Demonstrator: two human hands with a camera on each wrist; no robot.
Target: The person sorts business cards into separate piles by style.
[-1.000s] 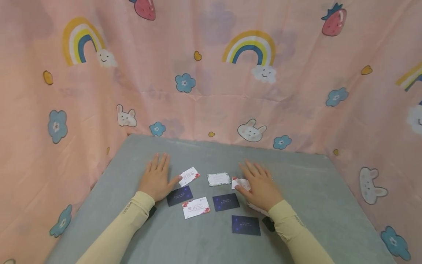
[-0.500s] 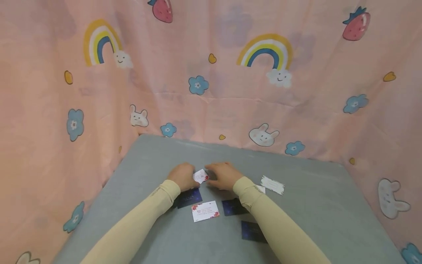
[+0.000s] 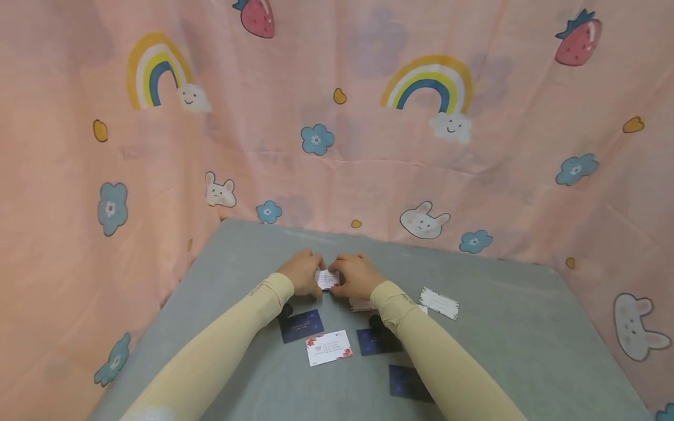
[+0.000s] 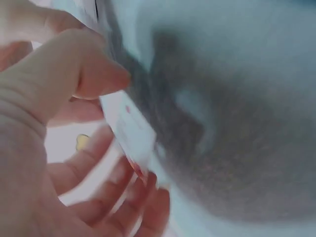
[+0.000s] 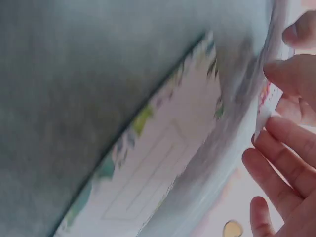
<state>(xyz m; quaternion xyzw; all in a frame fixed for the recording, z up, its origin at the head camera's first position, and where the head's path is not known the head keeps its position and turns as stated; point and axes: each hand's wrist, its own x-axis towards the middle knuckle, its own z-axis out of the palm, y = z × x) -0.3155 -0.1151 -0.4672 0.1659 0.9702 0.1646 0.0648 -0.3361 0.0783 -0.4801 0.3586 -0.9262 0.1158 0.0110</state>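
Note:
My left hand (image 3: 304, 273) and right hand (image 3: 358, 276) meet over the far middle of the table. Between them a white business card with red flower corners (image 3: 327, 279) is pinched from both sides. In the left wrist view, my thumb and fingers border that white card (image 4: 131, 131), which stands tilted. The right wrist view has my right thumb and fingers at the card's other end (image 5: 269, 101). A leaf-edged white card (image 5: 148, 163) lies beside the right hand there. My fingers cover part of the pinched card.
Dark blue cards lie nearer me: one at left (image 3: 301, 326), another partly under the right sleeve (image 3: 371, 344), a third at front right (image 3: 404, 380). A floral white card (image 3: 329, 348) lies between. One leaf-edged card (image 3: 439, 303) is at right. A pink curtain (image 3: 358, 187) backs the grey table (image 3: 484, 327).
A second ago both hands lay flat and apart over the cards. They came together by half a second ago, and now both pinch the floral card. A leaf-edged card shows at right.

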